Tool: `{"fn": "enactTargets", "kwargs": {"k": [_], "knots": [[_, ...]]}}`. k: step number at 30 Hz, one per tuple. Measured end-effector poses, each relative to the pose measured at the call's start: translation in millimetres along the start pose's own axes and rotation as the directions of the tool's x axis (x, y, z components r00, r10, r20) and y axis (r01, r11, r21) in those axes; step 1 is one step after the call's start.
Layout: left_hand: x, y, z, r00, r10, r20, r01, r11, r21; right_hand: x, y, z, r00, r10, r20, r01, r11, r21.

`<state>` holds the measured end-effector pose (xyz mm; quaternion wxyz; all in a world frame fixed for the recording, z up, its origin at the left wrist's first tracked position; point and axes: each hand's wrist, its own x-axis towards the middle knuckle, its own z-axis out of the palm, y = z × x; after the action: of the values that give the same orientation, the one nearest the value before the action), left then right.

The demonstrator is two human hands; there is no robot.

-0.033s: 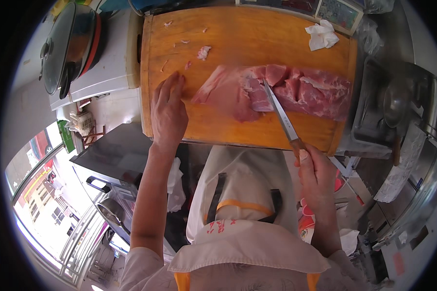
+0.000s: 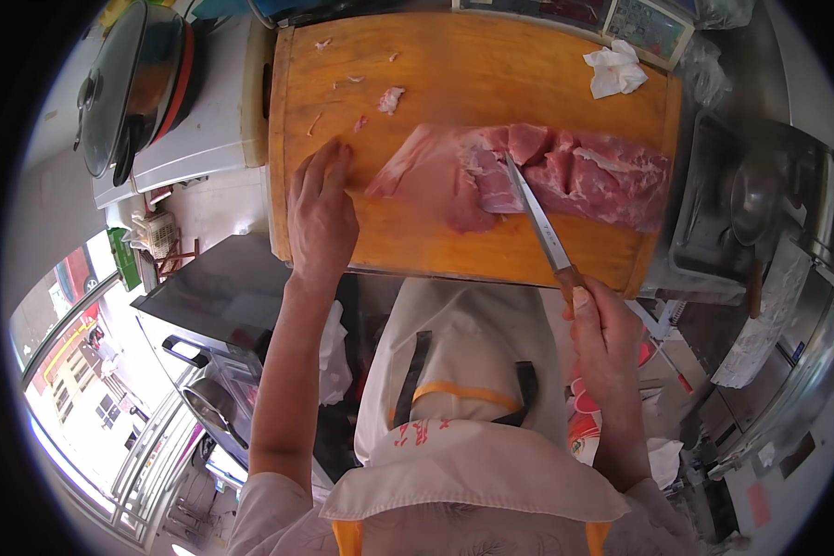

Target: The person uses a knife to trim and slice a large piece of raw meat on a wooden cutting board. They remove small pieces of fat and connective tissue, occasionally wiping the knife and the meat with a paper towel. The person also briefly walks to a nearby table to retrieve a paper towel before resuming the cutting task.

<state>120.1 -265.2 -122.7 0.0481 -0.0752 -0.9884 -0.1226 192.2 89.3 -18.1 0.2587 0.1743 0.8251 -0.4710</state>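
A long slab of raw pink meat (image 2: pixel 612 176) lies across a wooden cutting board (image 2: pixel 408 255), with deep cuts opened along its upper side. My right hand (image 2: pixel 606 341) is closed round the wooden handle of a knife (image 2: pixel 539 221), near the board's front edge. The blade slants up to the left over the meat, its tip at the cuts near the middle. Resting on the board's left side, my left hand (image 2: pixel 322 218) holds nothing, its fingers stretched out and apart from the meat. Small meat scraps (image 2: pixel 390 100) lie beyond it.
Crumpled white tissue (image 2: pixel 615 69) sits at the board's far right corner. To the right are a dark metal tray (image 2: pixel 713 218) and a ladle-like metal bowl (image 2: pixel 758 196). A lidded pan (image 2: pixel 132 88) stands at far left. Below the board's left end is a dark-topped appliance (image 2: pixel 218 292).
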Motion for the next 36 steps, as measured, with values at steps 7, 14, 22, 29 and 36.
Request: {"fn": "enactTargets", "kwargs": {"k": [7, 14, 22, 29, 36], "knots": [[-20.4, -1.3, -4.2, 0.998, -0.055, -0.024, 0.054, 0.997, -0.057, -16.1, 1.6, 1.4, 0.999, -0.041, -0.029, 0.041, 0.999, -0.010], [-26.4, 27.7, -18.4, 0.970, -0.233, -0.066, 0.216, 0.954, -0.207, -12.7, 7.2, 12.0, 0.999, -0.050, 0.004, 0.050, 0.998, 0.029], [28.0, 138.1, -10.5, 0.969, -0.218, -0.117, 0.121, 0.829, -0.546, -14.0, 22.1, 3.9, 1.000, -0.007, 0.009, 0.006, 0.998, 0.057], [50.3, 150.3, 14.2, 0.971, -0.233, -0.056, 0.175, 0.850, -0.497, -14.8, 32.9, -9.3, 0.999, -0.043, 0.034, 0.041, 0.998, 0.047], [65.5, 158.7, 9.0, 0.976, -0.213, -0.037, 0.168, 0.854, -0.492, -11.8, 41.4, -22.0, 0.995, -0.093, 0.047, 0.091, 0.995, 0.051]]}}
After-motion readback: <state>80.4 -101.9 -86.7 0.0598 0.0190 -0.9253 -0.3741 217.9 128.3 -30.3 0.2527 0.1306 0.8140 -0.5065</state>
